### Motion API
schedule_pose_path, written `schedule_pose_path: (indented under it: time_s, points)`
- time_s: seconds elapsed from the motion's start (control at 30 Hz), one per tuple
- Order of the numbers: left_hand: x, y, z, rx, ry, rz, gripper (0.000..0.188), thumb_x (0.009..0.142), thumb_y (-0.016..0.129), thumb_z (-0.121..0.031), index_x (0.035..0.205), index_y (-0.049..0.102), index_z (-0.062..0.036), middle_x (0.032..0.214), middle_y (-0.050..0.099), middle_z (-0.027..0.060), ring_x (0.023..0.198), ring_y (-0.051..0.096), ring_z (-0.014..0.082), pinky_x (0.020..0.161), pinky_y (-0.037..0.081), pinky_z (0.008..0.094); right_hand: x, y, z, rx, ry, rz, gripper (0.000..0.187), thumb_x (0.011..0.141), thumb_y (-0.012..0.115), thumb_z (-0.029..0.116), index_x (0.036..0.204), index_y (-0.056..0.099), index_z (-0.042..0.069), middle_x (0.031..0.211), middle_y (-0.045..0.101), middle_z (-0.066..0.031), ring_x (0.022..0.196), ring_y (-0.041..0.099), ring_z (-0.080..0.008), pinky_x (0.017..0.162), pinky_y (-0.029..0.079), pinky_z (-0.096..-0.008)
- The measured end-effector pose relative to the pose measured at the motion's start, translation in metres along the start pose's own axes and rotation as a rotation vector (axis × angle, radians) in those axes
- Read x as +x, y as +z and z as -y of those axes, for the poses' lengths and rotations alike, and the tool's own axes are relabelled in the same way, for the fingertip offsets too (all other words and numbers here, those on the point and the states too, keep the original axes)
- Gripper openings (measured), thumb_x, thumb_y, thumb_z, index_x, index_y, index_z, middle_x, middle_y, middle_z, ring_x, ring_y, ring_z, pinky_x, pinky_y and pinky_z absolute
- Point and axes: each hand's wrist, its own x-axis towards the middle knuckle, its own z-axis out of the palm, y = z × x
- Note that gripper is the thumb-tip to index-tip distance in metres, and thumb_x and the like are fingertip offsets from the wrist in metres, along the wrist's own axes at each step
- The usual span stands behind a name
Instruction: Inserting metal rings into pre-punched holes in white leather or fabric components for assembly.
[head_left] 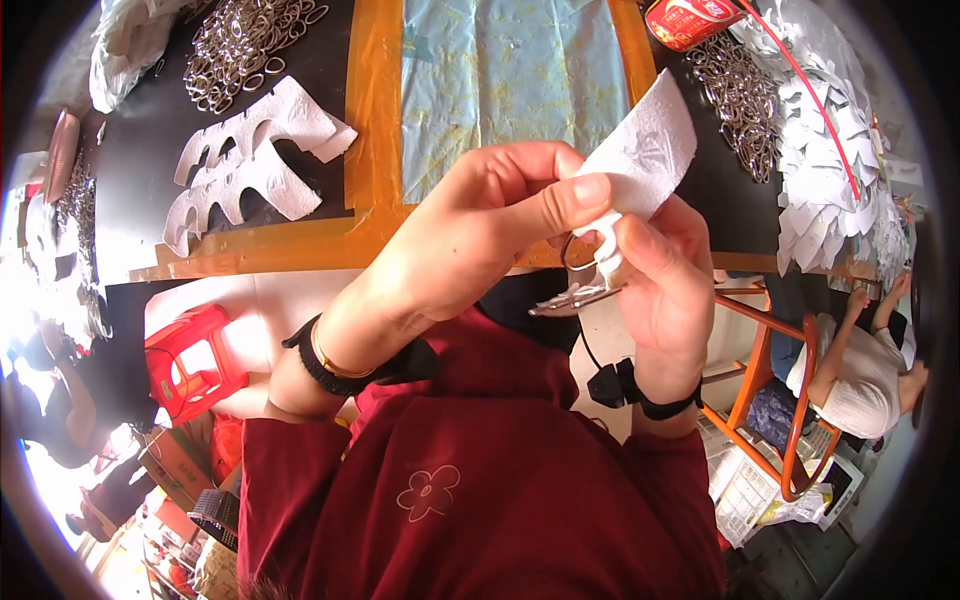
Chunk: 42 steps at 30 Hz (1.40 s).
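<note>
Both my hands are raised together over the table's near edge. A white textured strap piece (648, 148) with an embossed mark stands up between them, its broad end tilted to the upper right. My left hand (480, 225) pinches it between thumb and fingers. My right hand (665, 285) closes around its narrow lower part, thumb pressed near the left thumb. Below the pinch, a thin dark metal loop (572, 254) shows beside the white material. A slim silvery piece (575, 300) juts left from under the right fingers; its kind I cannot make out.
Cut white strap pieces (240, 165) lie on the black table at left, below a pile of metal rings (245, 45). More rings (738, 100), a red can (690, 20) and stacked white pieces (825, 160) are at right. Below stand a red stool (195, 360) and an orange-framed chair (760, 390); someone sits beyond it.
</note>
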Motion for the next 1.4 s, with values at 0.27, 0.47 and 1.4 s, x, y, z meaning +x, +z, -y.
schedule_pose_path:
  time_s: [0.27,0.47,1.4]
  points:
    - [0.008,-0.017,-0.003,0.251,0.043,-0.036,0.028,0.092,0.064,-0.030,0.090,0.061,-0.0022,0.078,0.060,-0.0012,0.072,0.052,0.0043,0.066,0.044,0.0205,0.004,-0.024,-0.029,0.020,0.009,0.081,0.044,0.087,0.070,0.031,0.110,0.061,-0.006,0.099,0.065,-0.0079,0.092,0.061,-0.0120,0.081,0.047,-0.0256]
    - [0.005,-0.020,-0.004,0.597,0.073,-0.072,0.030,0.092,0.065,-0.030,0.089,0.059,-0.0003,0.076,0.058,-0.0018,0.070,0.049,0.0040,0.064,0.041,0.0209,0.008,-0.010,-0.016,-0.221,0.015,-0.036,0.031,0.089,0.067,0.022,0.104,0.065,-0.005,0.089,0.066,-0.0055,0.084,0.060,-0.0087,0.076,0.047,-0.0239]
    - [0.008,-0.021,-0.003,0.409,0.117,-0.044,0.028,0.091,0.067,-0.024,0.098,0.058,0.0012,0.085,0.062,0.0011,0.077,0.058,0.0055,0.068,0.048,0.0209,0.003,-0.015,-0.021,-0.113,0.038,-0.032,0.032,0.091,0.062,0.022,0.105,0.063,-0.007,0.099,0.066,-0.0099,0.090,0.062,-0.0125,0.082,0.048,-0.0283]
